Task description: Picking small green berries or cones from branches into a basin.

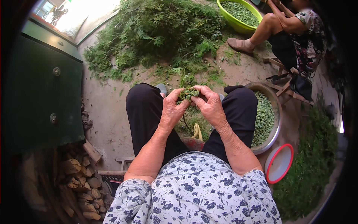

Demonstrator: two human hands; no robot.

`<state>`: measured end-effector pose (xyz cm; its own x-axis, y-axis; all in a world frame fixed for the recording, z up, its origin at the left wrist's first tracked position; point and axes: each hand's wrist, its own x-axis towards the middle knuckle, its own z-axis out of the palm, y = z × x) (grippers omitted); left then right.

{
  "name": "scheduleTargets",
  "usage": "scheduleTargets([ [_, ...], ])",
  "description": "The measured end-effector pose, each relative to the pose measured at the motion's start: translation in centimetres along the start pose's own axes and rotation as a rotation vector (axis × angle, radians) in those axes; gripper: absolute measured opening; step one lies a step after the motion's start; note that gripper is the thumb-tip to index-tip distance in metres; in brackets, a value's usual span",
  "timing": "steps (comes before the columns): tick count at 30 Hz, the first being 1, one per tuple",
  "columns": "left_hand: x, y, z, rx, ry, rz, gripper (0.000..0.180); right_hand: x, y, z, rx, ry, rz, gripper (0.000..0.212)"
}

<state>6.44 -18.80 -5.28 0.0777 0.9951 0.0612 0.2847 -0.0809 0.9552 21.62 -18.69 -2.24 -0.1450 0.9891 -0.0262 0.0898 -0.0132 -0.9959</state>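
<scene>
A leafy green sprig with small round cones (188,94) is held up between my knees, pinched from both sides. My left hand (173,109) has its thumb and fingertips closed on the left side of the sprig. On the other side, my right hand (211,107) grips it with bent fingers, its thumb close to the cones. A thin stem trails below the hands. Beside my right knee, a wide metal basin (276,123) holds many small green cones (264,115). Two yellow handle-like pieces (197,131) show between my thighs; what they belong to is hidden.
A large heap of cut evergreen branches (160,33) lies ahead. Beyond it stands a lime-green tub (228,19) of cones, near a seated person (298,33). A red-rimmed white bowl (279,164) leans at right by more greenery. Left are a green cabinet (44,89) and firewood (84,183).
</scene>
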Motion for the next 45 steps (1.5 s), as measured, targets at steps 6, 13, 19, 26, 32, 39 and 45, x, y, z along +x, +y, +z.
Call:
scheduleTargets([
  [6,-0.4,1.3,0.0,0.132,0.011,0.023,0.039,-0.3,0.6,-0.7,-0.004,0.026,0.054,0.018],
  [13,-0.5,2.9,-0.2,-0.362,-0.003,-0.202,0.038,-0.4,0.5,-1.1,-0.024,0.019,0.089,0.015],
  [19,-0.5,1.3,0.0,-0.284,0.007,-0.201,0.019,-0.4,0.6,-1.4,-0.23,-0.011,-0.035,0.02],
  [26,-0.7,2.3,0.1,-0.152,-0.03,-0.154,0.014,-0.5,0.2,-1.2,-0.23,-0.034,-0.043,0.025],
  [32,-0.6,2.5,0.0,-0.13,-0.037,-0.139,0.017,-0.7,1.3,-0.9,-0.181,0.034,-0.089,0.032],
  [39,-0.6,2.5,-0.1,0.012,-0.036,-0.039,0.019,-0.8,0.6,-1.0,0.018,0.049,0.003,0.027],
  [45,-0.6,2.5,-0.5,0.148,-0.09,-0.03,0.02,-0.8,0.6,-1.0,0.034,0.024,-0.024,0.024],
])
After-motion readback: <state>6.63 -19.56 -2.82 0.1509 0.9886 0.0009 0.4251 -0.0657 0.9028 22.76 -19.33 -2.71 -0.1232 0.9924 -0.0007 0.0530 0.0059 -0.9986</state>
